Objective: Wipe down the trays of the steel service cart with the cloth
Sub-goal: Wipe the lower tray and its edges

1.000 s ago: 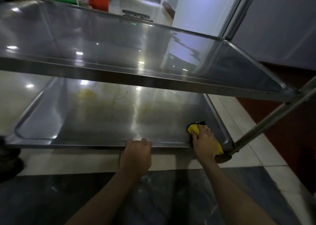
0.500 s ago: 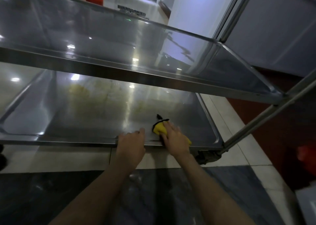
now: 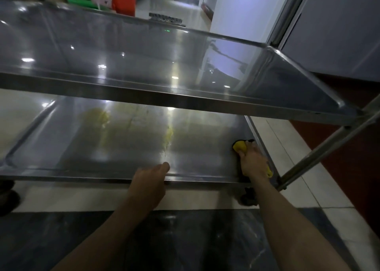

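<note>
Yellow wiping cloth (image 3: 239, 146), grasped by right hand (image 3: 252, 161), is returned to right corner of lower steel cart tray (image 3: 61, 147); near edge swept. Left hand (image 3: 151, 177) grips rim.

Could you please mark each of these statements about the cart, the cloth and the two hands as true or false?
1. The right hand presses the yellow cloth on the lower tray. True.
2. The cloth lies at the lower tray's left end. False: it is at the right end, near the front corner.
3. The left hand grips the front rim of the lower tray. True.
4. The upper tray carries a stack of plates. False: nothing stands on it; only light reflections show.
5. Yellowish smears show on the lower tray's surface. True.
</note>
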